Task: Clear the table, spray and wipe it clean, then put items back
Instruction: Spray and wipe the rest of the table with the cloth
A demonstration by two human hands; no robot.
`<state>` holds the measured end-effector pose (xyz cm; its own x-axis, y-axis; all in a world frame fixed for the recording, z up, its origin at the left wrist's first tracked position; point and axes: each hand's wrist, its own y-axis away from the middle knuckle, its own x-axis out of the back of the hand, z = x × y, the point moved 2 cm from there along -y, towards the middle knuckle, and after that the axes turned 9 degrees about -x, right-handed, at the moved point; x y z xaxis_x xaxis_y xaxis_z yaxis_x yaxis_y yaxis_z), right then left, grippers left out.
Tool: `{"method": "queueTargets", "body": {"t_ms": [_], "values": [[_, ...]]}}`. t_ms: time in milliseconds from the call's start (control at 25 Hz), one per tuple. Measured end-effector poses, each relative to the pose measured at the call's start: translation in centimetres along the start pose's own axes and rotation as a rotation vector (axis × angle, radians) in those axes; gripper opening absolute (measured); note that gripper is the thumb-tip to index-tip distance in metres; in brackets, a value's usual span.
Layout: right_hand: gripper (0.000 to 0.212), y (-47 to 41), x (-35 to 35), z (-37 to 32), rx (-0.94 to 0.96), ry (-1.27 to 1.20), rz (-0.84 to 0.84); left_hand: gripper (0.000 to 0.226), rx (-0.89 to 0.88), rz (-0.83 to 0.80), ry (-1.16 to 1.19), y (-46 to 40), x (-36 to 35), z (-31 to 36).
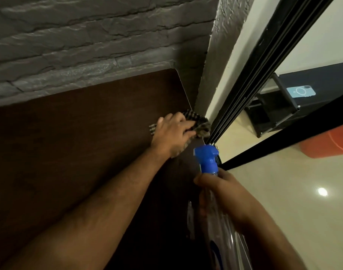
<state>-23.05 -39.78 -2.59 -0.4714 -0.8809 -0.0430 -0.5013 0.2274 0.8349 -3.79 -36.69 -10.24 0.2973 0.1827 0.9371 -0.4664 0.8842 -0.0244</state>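
The dark wooden bench (79,133) occupies the left of the view, its far edge set against a grey stone-pattern wall (89,36); no objects are visible on its surface, which suggests the clearing step is complete and the wipe step is in hand. At the far right corner of the bench, the left hand (171,133) lies palm-down on a striped cloth (196,118), fingers (188,126) spread flat and pressing rather than pinching, a posture that loads the cloth evenly against the surface. The cloth is bunched at the bench edge, partly overhanging toward the black door track (244,94), probably because the stroke is being carried fully to the corner. Nearer and to the right, the right hand (223,195) grips the neck of a clear spray bottle (215,221) with fingers closed around it; the blue trigger head (206,158) points toward the far corner. Whether a finger rests on the trigger cannot be determined. Holding the bottle raised beside the right edge keeps it off the surface being wiped and ready for another application. Further right, beyond the track, lies a pale tiled floor (283,201).
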Motion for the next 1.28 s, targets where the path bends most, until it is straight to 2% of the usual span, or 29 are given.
{"method": "queueTargets", "body": {"t_ms": [120,160,280,320,400,480,520,600,720,800,920,1000,1160,1280], "values": [[0.024,1.2,0.8,0.4,0.006,-0.015,-0.101,0.035,-0.206,-0.083,-0.052,7.2,-1.0,1.7],[0.026,1.6,1.2,0.7,0.001,-0.012,-0.129,0.035,-0.172,-0.074,-0.057,7.9,-0.6,0.4],[0.029,1.9,2.4,1.4,-0.029,0.008,-0.152,0.036,0.277,0.066,-0.082,3.5,1.1,-3.6],[0.029,1.8,2.8,1.6,-0.035,0.02,-0.148,0.036,0.329,0.089,-0.087,1.9,1.2,-2.7],[0.025,2.2,3.1,1.9,-0.009,0.02,-0.146,0.034,0.199,0.007,-0.072,1.1,-0.2,2.1],[0.016,2.9,3.2,2.1,0.041,-0.005,-0.161,0.039,-0.069,-0.115,-0.021,5.5,-1.9,6.1],[0.013,3.2,3.4,2.4,0.05,-0.011,-0.169,0.044,-0.125,-0.149,-0.018,7.7,-1.9,5.8],[0.016,3.4,3.7,3.3,0.038,-0.009,-0.196,0.042,-0.018,-0.071,-0.088,8.2,-0.5,2.0],[0.021,3.5,4.2,4.9,0.02,0.017,-0.199,0.042,0.318,0.093,-0.152,3.2,0.8,-2.8],[0.024,3.8,4.3,5.7,0.012,0.015,-0.194,0.039,0.285,0.111,-0.156,0.9,-0.1,0.1],[0.022,4.1,3.9,6.7,0.007,0.018,-0.178,0.034,-0.053,-0.027,-0.062,4.7,-2.3,6.1],[0.024,4.4,3.7,7.4,-0.006,0.02,-0.163,0.036,-0.166,-0.038,-0.052,8.1,-1.9,4.8],[0.023,6.1,2.6,9.4,-0.044,-0.003,-0.157,0.04,0.112,0.087,-0.129,5.7,0.2,-1.2],[0.029,7.6,1.5,10.8,-0.041,-0.013,-0.129,0.04,0.132,0.132,-0.119,4.3,-0.1,-0.7]]}}
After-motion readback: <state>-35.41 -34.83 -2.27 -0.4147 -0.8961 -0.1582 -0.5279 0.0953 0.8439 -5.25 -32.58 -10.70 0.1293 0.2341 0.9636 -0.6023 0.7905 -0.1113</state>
